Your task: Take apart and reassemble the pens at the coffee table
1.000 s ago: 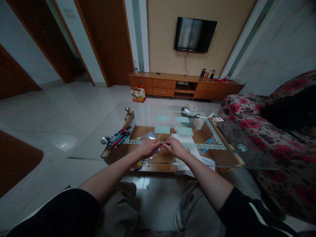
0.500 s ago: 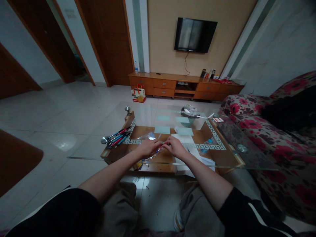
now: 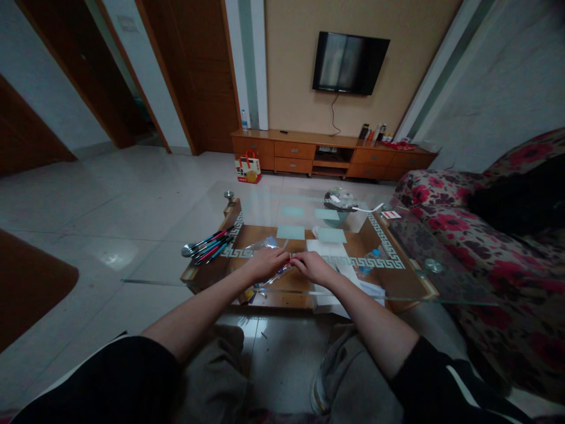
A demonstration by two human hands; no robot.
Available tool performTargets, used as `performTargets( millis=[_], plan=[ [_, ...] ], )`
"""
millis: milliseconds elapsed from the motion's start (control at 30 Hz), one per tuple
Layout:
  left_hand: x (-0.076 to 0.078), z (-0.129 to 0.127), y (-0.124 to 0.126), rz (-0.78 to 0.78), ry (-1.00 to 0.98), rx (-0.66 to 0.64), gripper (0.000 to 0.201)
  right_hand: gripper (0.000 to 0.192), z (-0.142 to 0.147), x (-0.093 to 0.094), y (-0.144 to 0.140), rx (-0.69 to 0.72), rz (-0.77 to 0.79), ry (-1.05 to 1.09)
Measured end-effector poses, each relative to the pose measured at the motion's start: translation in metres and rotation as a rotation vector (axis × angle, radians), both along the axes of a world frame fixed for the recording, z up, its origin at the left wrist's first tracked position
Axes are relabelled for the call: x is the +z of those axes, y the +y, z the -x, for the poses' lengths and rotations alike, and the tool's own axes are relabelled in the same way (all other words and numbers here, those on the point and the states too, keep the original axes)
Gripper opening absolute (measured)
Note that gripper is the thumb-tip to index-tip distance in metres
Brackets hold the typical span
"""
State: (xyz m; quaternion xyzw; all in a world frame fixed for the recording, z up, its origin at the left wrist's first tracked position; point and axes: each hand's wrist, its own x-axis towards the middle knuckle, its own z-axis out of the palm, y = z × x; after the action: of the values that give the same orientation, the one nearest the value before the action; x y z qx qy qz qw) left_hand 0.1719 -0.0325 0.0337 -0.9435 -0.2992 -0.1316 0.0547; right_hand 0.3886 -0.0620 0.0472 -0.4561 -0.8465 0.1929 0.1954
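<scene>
Both hands meet over the near middle of the glass-topped desk [image 3: 212, 281]. The left hand [image 3: 263, 263] and the right hand [image 3: 314, 267] are curled with fingertips almost touching, pinching something small and reddish between them — too small to name. Whether each grip is fully closed on it I cannot tell. A clear plastic bag [image 3: 263, 246] lies crumpled under and just behind the left hand.

To the left of the hands, a bundle of pens [image 3: 207, 244] with red, blue and black barrels lies on the glass, well apart from the fingers. Just right of the right hand sit white sheets of paper [image 3: 329, 250], and further right a small water bottle [image 3: 366, 262] lies on its side. At the far end of the desk stands a bowl [image 3: 339, 203] heaped with small things, with pale green squares near it. Nothing lies between the two hands and the camera except the person's own forearms and knees.

The desk has a wooden lower tier with a white key-pattern border. Around it — pale floor tiles, a floral sofa [image 3: 463, 235] on the right, a low wooden cabinet [image 3: 331, 154] along the far wall with a television [image 3: 350, 62] above it, and a paper carrier bag [image 3: 248, 168] on the floor.
</scene>
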Motion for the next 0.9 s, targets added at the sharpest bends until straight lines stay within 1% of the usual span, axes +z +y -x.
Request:
performTargets(
  millis=[100, 300, 533, 733, 900],
  plan=[
    [0.002, 0.001, -0.003, 0.057, 0.014, 0.024, 0.029, 0.031, 0.000, 0.003, 0.000, 0.026, -0.011, 0.030],
    [0.004, 0.001, -0.005, 0.080, 0.043, 0.083, 0.027, 0.028, 0.001, 0.010, -0.003, 0.031, -0.009, 0.057],
    [0.003, 0.000, -0.004, 0.095, 0.026, 0.082, 0.027, 0.026, -0.001, 0.010, -0.002, 0.046, -0.016, 0.057],
    [0.002, 0.001, -0.003, 0.092, 0.042, 0.103, 0.031, 0.026, -0.002, 0.013, -0.004, 0.049, 0.010, 0.067],
    [0.000, 0.003, -0.003, 0.090, 0.041, 0.101, 0.031, 0.026, -0.005, 0.009, -0.003, 0.066, 0.004, 0.089]
  ],
)
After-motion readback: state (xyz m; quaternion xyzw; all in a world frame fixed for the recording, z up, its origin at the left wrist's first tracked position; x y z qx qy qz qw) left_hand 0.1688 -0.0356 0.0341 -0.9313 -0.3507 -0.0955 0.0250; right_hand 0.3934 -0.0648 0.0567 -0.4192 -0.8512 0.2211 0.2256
